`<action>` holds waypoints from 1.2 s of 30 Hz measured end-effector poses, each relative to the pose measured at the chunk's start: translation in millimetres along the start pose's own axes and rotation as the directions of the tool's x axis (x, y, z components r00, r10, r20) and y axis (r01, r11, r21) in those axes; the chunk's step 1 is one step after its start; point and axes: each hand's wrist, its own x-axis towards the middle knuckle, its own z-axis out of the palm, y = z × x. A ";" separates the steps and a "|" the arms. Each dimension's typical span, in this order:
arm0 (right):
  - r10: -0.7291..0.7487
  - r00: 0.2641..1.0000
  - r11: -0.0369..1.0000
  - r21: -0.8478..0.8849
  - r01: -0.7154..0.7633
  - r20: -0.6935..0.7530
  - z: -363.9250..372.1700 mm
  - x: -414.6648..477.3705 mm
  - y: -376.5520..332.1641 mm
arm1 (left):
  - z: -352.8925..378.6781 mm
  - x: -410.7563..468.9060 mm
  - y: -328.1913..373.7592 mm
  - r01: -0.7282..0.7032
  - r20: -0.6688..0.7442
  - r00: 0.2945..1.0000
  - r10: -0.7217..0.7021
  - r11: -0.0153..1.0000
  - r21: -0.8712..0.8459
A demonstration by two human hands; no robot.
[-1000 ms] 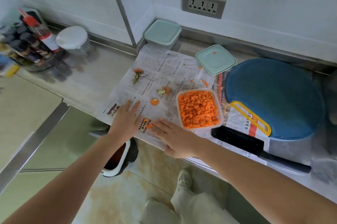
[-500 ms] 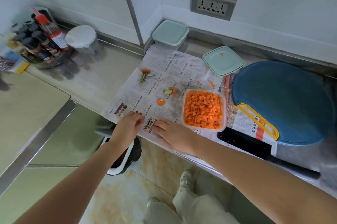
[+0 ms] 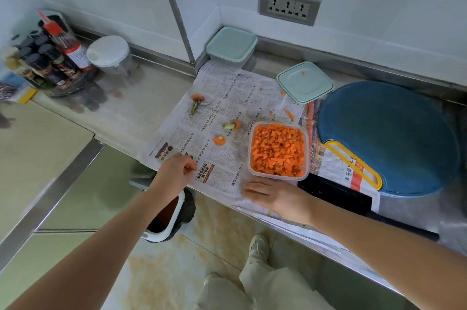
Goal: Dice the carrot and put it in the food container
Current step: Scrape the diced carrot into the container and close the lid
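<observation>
The left hand (image 3: 177,173) sits on the near left part of the newspaper (image 3: 227,97), fingers curled and tips bunched against the paper. Whether they pinch anything, I cannot tell. The right hand (image 3: 275,196) lies flat on the paper, fingers straight and pointing left, holding nothing.

The food container (image 3: 305,155) stands just at 12 o'clock of the right hand, open and filled with diced carrot (image 3: 278,149). Its pale green lid (image 3: 304,82) lies at 12 o'clock of the container, apart from it, with one orange bit on top. A few loose bits lie on the paper between the two.

Three carrot ends (image 3: 219,140) lie at 9 to 10 o'clock of the container, two of them with stems. At 3 o'clock lies a round blue cutting board (image 3: 386,135) with a yellow handle. At 5 o'clock a black knife (image 3: 333,193) lies on the table (image 3: 141,107), just right of the right hand.

At 11 o'clock, in the wall corner, stands a second lidded box (image 3: 231,45). Far off at 9 o'clock are sauce bottles (image 3: 50,57) and a white-lidded jar (image 3: 111,53). A waste bin (image 3: 164,218) stands on the floor under the left forearm.
</observation>
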 end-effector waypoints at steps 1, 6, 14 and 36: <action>0.018 1.000 1.000 0.010 -0.018 -0.011 -0.9 -2.2 0.6 | -0.1 -0.3 0.5 0.000 0.002 1.000 0.000 1.000 -0.001; 0.069 0.994 0.997 0.041 -0.066 -0.084 -6.0 -0.4 -5.9 | -1.1 -5.9 8.9 0.020 0.025 1.000 -0.019 0.999 -0.039; 0.170 0.982 0.985 -0.013 -0.172 -0.086 0.1 1.1 -16.3 | -8.1 -11.5 67.9 0.031 -0.023 0.999 -0.043 0.927 -0.374; 0.707 0.695 0.695 0.309 -0.649 -0.130 -109.6 -4.0 44.8 | 24.3 -20.5 126.2 -0.228 0.112 0.965 0.238 0.969 -0.095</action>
